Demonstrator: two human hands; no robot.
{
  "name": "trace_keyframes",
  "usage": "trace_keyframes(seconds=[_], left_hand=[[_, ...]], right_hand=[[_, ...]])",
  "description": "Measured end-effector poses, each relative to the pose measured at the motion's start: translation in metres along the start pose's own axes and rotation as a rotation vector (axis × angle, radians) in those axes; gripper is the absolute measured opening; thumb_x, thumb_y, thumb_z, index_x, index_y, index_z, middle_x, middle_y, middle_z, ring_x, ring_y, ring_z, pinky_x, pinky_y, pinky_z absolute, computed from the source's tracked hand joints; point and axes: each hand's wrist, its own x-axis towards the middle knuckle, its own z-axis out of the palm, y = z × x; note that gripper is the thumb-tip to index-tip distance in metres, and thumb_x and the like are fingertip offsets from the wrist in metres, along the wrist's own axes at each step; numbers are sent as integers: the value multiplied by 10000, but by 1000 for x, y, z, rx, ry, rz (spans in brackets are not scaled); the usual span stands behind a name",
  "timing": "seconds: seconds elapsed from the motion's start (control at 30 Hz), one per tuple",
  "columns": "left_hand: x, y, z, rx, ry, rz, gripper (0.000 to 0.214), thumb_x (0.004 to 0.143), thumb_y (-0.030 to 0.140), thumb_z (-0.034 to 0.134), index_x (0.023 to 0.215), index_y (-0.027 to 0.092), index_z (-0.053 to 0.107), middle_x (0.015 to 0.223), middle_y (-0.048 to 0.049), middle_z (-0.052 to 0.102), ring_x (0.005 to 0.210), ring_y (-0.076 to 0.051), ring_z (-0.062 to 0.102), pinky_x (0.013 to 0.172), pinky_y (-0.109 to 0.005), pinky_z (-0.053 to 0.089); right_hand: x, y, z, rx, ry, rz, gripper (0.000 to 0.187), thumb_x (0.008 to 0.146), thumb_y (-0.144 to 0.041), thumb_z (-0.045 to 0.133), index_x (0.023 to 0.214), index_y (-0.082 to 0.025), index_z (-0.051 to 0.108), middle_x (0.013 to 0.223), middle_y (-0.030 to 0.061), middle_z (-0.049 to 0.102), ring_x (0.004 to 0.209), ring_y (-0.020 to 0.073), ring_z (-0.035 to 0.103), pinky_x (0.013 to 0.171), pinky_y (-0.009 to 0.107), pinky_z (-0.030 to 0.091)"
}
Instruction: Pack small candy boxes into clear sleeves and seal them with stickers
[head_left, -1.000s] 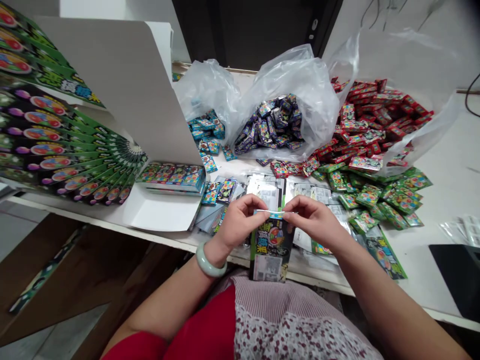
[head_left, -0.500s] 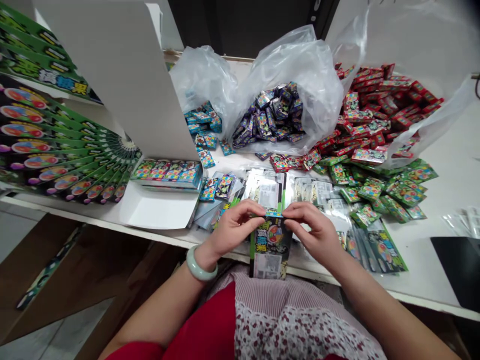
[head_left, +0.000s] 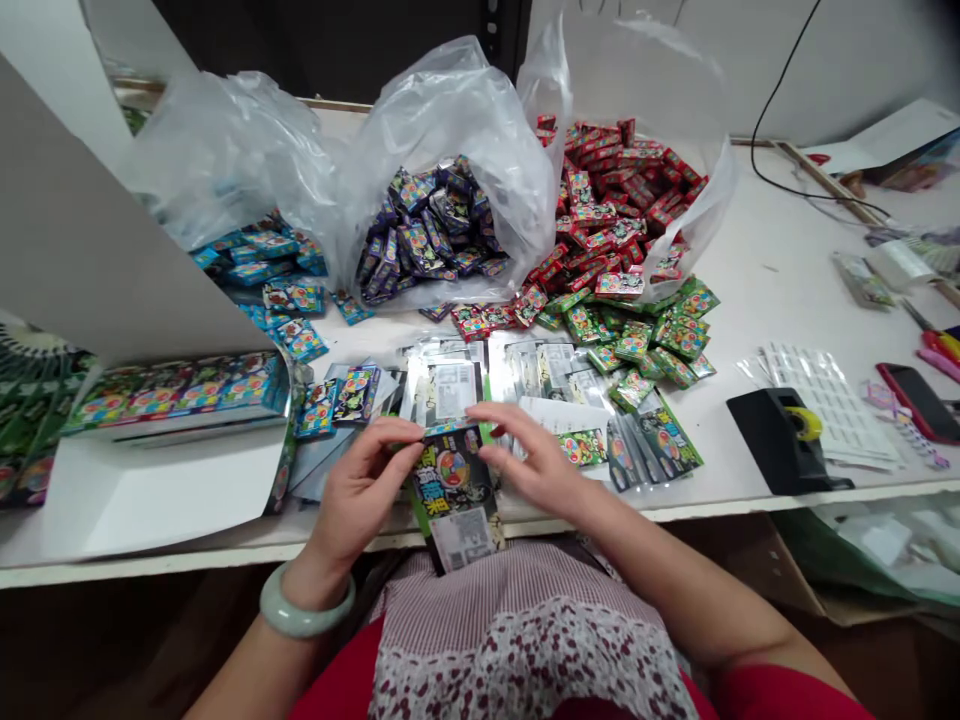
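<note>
A black and green printed packet (head_left: 454, 495) with colourful lettering and a barcode panel hangs over the table's front edge, its lower end near my apron. My left hand (head_left: 367, 480) is closed, pinching the packet's top left corner between thumb and fingers. At the top right corner, my right hand (head_left: 525, 460) has its thumb and forefinger about the edge. A blue strip shows along the packet's top edge between them. Flat clear-and-black packets (head_left: 532, 365) lie just behind. Small blue candy boxes (head_left: 317, 408) and a purple candy box (head_left: 356, 393) are left of them.
An open white display carton (head_left: 169, 490) stands left, with small boxes along its back. Behind are plastic bags with purple boxes (head_left: 420, 235) and red boxes (head_left: 607, 210); green boxes (head_left: 637, 340) lie loose. A black tape dispenser (head_left: 772, 440) and phone (head_left: 919, 400) sit right.
The view has swung right, bringing the tape dispenser and phone into sight. The packet is now tilted slightly, and my right hand's finger and thumb have parted a little at its corner.
</note>
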Motion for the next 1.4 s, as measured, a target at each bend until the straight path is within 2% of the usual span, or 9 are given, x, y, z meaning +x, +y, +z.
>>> trace_keyframes(seconds=[0.1, 0.23, 0.4, 0.57, 0.7, 0.87, 0.97, 1.1, 1.4], left_hand=[[0, -2, 1, 17, 25, -26, 71, 865, 272, 628, 885, 206, 642, 898, -36, 641, 883, -174, 610, 763, -274, 506], [0, -2, 3, 15, 36, -39, 85, 869, 283, 616, 880, 201, 634, 885, -37, 633, 866, -166, 606, 745, -265, 501], [0, -1, 4, 7, 39, -34, 60, 868, 258, 614, 886, 205, 634, 890, -34, 634, 874, -162, 603, 749, -256, 489], [1, -1, 7, -25, 25, -29, 50, 860, 243, 616, 891, 207, 631, 881, -28, 628, 859, -160, 598, 744, -254, 481], [4, 3, 14, -32, 30, -14, 51, 836, 213, 632, 885, 208, 619, 870, -27, 612, 837, -158, 588, 721, -257, 469], [6, 10, 22, -39, -3, 26, 41, 844, 178, 612, 865, 208, 593, 845, -15, 589, 825, -152, 570, 753, -279, 451], [6, 10, 22, -24, -34, 14, 24, 856, 193, 601, 868, 204, 584, 844, -16, 578, 823, -154, 559, 744, -286, 445], [5, 9, 21, -47, -55, 21, 29, 888, 216, 558, 891, 202, 583, 851, -16, 573, 808, -149, 550, 729, -287, 441], [9, 5, 24, -97, -40, 11, 133, 863, 325, 631, 843, 200, 589, 812, -12, 585, 789, -150, 556, 729, -299, 448]], right_hand=[[15, 29, -36, -211, 75, 191, 184, 902, -241, 545, 1043, -255, 662, 1049, 64, 659, 940, 203, 616, 829, 374, 499], [29, 59, -59, -515, -78, 344, 100, 841, -260, 629, 867, -207, 710, 898, 65, 636, 782, 189, 590, 761, 338, 449], [29, 66, -50, -403, -129, 416, 95, 804, -211, 631, 709, -200, 642, 791, 35, 628, 736, 170, 561, 694, 289, 405], [21, 70, -58, -219, -141, 507, 159, 848, -317, 557, 736, -204, 569, 707, 11, 622, 669, 160, 567, 622, 284, 438], [25, 45, -72, 155, -135, 543, 239, 802, -436, 609, 754, -207, 563, 738, 1, 603, 704, 153, 579, 657, 300, 488], [50, -18, -56, 127, -353, 243, 176, 841, -371, 597, 759, -216, 609, 798, 16, 620, 770, 163, 565, 731, 308, 460], [67, -41, -36, 12, -493, 215, 155, 838, -327, 590, 741, -207, 608, 780, 25, 632, 734, 159, 561, 679, 284, 446], [81, -43, -22, -121, -621, 309, 175, 836, -322, 583, 730, -183, 594, 685, 8, 606, 629, 129, 523, 582, 253, 394], [87, -35, -18, -164, -657, 354, 230, 810, -379, 568, 663, -202, 566, 623, 5, 588, 587, 131, 504, 522, 257, 354]])
